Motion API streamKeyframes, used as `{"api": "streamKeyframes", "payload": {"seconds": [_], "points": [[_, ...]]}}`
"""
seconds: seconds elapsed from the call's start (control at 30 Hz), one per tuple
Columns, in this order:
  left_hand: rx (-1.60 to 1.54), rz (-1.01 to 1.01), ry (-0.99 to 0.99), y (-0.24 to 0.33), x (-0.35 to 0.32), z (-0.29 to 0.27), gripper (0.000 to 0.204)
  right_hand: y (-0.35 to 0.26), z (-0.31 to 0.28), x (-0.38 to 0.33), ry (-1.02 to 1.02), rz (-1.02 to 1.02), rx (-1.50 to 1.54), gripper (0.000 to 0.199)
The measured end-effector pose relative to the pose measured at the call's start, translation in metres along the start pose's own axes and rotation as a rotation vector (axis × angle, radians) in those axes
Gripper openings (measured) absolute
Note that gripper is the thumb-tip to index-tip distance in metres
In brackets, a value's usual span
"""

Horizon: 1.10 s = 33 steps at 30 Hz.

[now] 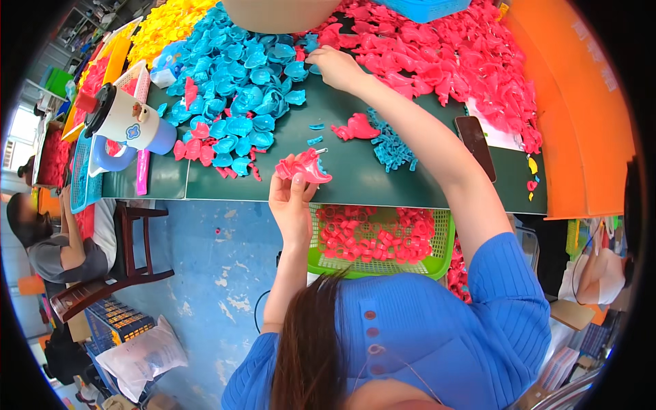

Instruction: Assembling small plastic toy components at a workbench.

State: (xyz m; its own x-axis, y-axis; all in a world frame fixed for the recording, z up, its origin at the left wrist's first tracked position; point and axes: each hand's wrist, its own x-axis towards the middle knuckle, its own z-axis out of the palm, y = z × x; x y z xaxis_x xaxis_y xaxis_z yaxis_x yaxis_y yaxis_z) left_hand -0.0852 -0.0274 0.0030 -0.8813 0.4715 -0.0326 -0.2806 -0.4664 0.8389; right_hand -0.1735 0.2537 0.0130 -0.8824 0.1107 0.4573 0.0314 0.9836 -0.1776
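Note:
My left hand (292, 198) is closed round a glossy pink plastic part (305, 166) at the table's front edge. A bit of blue plastic and a small metal pin show at the part's right side. My right hand (337, 68) reaches far across the table, its fingers bent together at the border between a heap of blue shell-shaped pieces (256, 78) and a heap of pink pieces (417, 48). Whatever its fingertips pinch is too small to make out. Between the hands lie another pink part (357, 128) and a small pile of blue bits (394, 147).
A phone (474, 147) lies right of my forearm, by an orange panel (564, 102). A white-and-blue tumbler (130, 123) stands left. A beige tub (280, 14) is at the back. Below the edge sits a green basket (441, 253) of pink rings. Another person (61, 239) sits left.

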Motion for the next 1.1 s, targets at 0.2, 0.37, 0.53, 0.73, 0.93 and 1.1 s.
{"api": "streamKeyframes", "payload": {"seconds": [0.2, 0.37, 0.53, 0.73, 0.93, 1.1], "points": [[-0.069, -0.040, -0.025, 0.008, 0.002, -0.004, 0.036, 0.026, -0.002, 0.000, -0.039, -0.023, -0.016, 0.027], [-0.114, -0.084, -0.088, 0.009, 0.003, -0.001, 0.028, -0.039, -0.073, -0.040, -0.022, 0.432, 0.812, 0.015], [-0.120, -0.124, -0.186, 0.006, -0.002, 0.022, 0.028, -0.097, -0.123, -0.096, -0.011, 0.463, 1.129, 0.012], [-0.116, -0.199, -0.246, 0.001, -0.007, 0.034, 0.025, -0.119, -0.134, -0.132, 0.167, 0.290, 0.647, 0.009], [-0.084, -0.167, -0.228, 0.000, -0.014, 0.044, 0.022, -0.129, -0.134, -0.143, 0.303, 0.204, 0.433, 0.011], [-0.094, -0.151, -0.224, -0.001, -0.016, 0.046, 0.020, -0.129, -0.135, -0.147, 0.303, 0.173, 0.356, 0.012]]}}
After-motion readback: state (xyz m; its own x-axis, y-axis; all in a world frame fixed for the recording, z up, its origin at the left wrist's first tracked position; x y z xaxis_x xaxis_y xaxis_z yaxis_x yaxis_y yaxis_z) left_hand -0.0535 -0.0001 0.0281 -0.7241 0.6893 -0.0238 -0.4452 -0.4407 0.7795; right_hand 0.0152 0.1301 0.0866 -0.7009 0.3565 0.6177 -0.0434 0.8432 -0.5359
